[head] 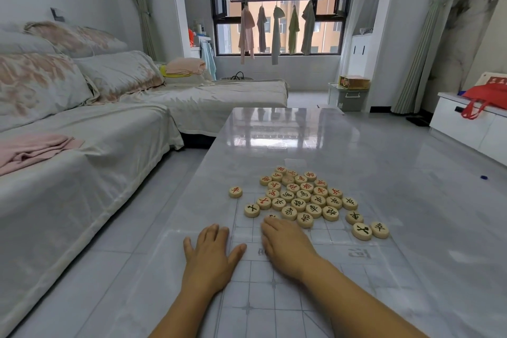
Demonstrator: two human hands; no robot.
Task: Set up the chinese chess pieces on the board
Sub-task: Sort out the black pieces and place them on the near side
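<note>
The glossy grey surface (pixel 384 162) carries a thin transparent chess board (pixel 274 296); wooden pieces (pixel 299 197) lie in a loose heap on it.

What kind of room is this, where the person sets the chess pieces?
Most likely a living room in a flat: a covered sofa with cushions stands beside the low glossy table, and clothes hang drying at the window, with another apartment block outside.

Chess pieces (pixel 299 197): clustered on board (pixel 274 296), which lies on table (pixel 384 173). Left of cluster, one lone piece (pixel 235 191). Nearer than cluster, both hands: left hand (pixel 210 255), right hand (pixel 288 247).
</note>
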